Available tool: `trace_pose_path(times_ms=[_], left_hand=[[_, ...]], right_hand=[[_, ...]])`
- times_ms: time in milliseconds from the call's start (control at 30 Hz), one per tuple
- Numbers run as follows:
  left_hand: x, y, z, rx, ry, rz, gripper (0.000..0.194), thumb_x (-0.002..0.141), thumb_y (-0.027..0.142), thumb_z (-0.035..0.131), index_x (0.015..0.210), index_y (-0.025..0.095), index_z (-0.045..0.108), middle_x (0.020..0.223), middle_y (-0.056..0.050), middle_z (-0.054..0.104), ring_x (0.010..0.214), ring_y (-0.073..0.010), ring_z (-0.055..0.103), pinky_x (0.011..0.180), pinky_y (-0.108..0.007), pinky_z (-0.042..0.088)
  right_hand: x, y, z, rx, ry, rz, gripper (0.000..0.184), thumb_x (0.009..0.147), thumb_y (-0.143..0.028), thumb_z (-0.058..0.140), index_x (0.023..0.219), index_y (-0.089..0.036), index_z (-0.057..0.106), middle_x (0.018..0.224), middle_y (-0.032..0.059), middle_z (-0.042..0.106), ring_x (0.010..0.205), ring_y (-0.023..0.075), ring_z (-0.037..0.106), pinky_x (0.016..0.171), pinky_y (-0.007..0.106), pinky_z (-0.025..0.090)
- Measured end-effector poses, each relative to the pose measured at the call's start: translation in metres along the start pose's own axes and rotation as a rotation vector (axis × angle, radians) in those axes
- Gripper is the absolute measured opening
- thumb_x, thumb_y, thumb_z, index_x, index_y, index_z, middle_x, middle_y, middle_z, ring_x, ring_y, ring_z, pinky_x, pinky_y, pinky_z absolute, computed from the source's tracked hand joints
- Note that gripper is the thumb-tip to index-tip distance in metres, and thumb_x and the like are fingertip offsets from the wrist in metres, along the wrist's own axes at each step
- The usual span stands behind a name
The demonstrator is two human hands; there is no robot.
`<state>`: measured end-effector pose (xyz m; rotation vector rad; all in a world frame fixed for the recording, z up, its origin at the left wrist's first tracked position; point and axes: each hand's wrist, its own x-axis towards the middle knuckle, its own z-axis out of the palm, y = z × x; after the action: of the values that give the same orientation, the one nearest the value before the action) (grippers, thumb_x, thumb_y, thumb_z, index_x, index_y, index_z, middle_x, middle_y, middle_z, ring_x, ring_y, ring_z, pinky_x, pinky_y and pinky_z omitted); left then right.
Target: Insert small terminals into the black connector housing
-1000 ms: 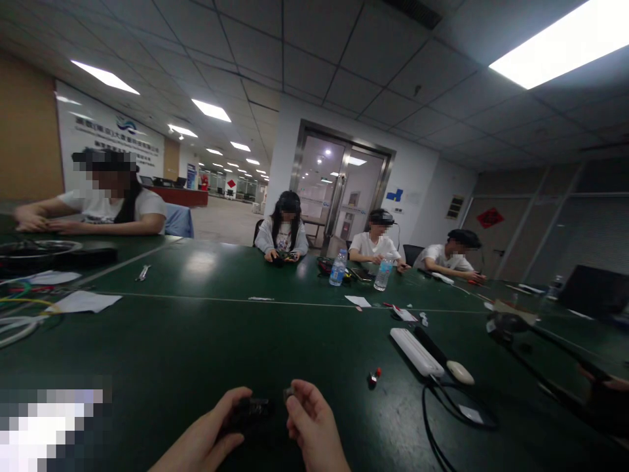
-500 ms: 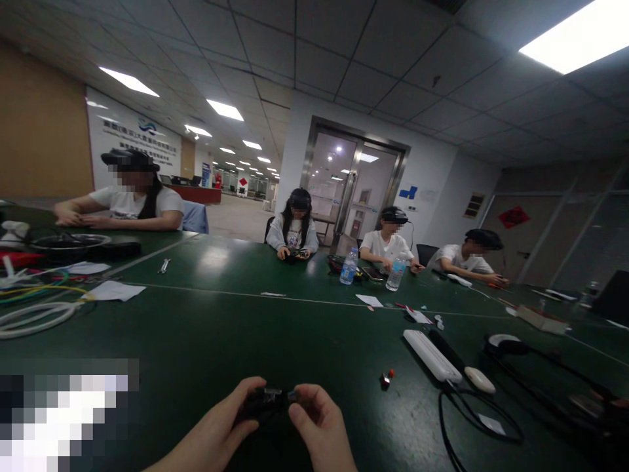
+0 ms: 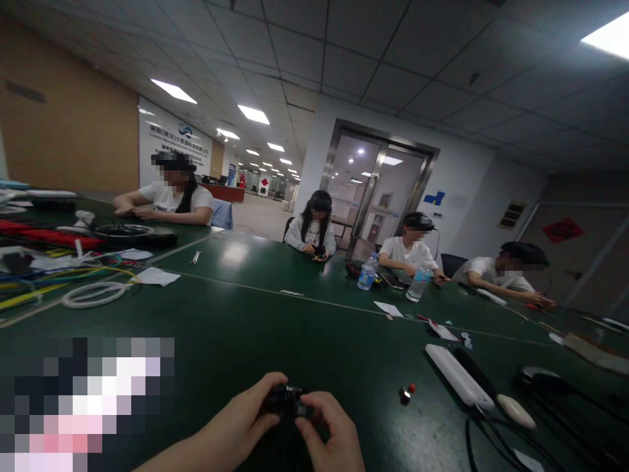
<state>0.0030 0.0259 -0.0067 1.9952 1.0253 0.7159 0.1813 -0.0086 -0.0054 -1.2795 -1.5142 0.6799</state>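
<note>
At the bottom edge of the view my left hand (image 3: 240, 419) and my right hand (image 3: 329, 436) both grip a small black part (image 3: 286, 400) just above the dark green table (image 3: 275, 328). My left fingers curl round its left side. My right thumb and fingers pinch its right end. The part is too dark and small to name. A tiny red and black piece (image 3: 405, 393) lies on the table to the right of my hands.
A white power strip (image 3: 458, 375), black cables (image 3: 496, 439) and a white oval thing (image 3: 515, 410) lie at the right. Coloured wires (image 3: 44, 288) and a white cable coil (image 3: 95, 294) sit at the left. Two water bottles (image 3: 366, 271) stand mid-table. Several people sit along the far side.
The view has swung to the left and tilted, so the table's things shifted right. My hands stay closed on the black part, now a little closer together.
</note>
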Motion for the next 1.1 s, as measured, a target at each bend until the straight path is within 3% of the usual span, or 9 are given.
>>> trace_pose_path(times_ms=[167,367,867,1100], left_hand=[[0.0,0.007,-0.001,-0.023,-0.013,-0.002,0.04,0.076,0.015,0.047,0.113,0.025,0.038,0.108,0.0,0.057,0.099,-0.0174,0.053,0.084,-0.027,0.04],[-0.003,0.015,-0.004,-0.039,-0.032,0.007,0.038,0.077,0.016,0.045,0.113,0.025,0.038,0.106,0.0,0.057,0.097,-0.0168,0.053,0.082,-0.026,0.04],[-0.003,0.012,-0.004,-0.028,-0.056,-0.028,0.038,0.077,0.02,0.047,0.114,0.025,0.04,0.106,0.0,0.057,0.096,-0.0174,0.053,0.082,-0.026,0.04],[-0.001,0.009,-0.003,-0.034,-0.062,-0.038,0.039,0.077,0.02,0.046,0.114,0.026,0.039,0.105,0.0,0.058,0.096,-0.0169,0.054,0.081,-0.025,0.041]], right_hand=[[0.0,0.002,0.003,0.012,-0.011,-0.021,0.022,0.063,-0.015,0.059,0.078,-0.03,0.067,0.085,0.0025,0.063,0.077,0.0215,0.053,0.068,0.032,0.04],[0.005,0.001,0.0,-0.099,-0.173,-0.007,0.026,0.065,-0.015,0.057,0.083,-0.032,0.067,0.091,0.0028,0.063,0.086,0.0243,0.054,0.076,0.035,0.039],[0.006,-0.003,-0.002,-0.199,-0.221,-0.021,0.029,0.065,-0.015,0.056,0.086,-0.032,0.065,0.092,0.0027,0.059,0.088,0.0229,0.052,0.076,0.033,0.039],[0.007,0.003,-0.004,-0.143,-0.209,0.003,0.044,0.057,-0.01,0.059,0.094,-0.033,0.063,0.102,0.0034,0.056,0.097,0.0247,0.048,0.083,0.035,0.037]])
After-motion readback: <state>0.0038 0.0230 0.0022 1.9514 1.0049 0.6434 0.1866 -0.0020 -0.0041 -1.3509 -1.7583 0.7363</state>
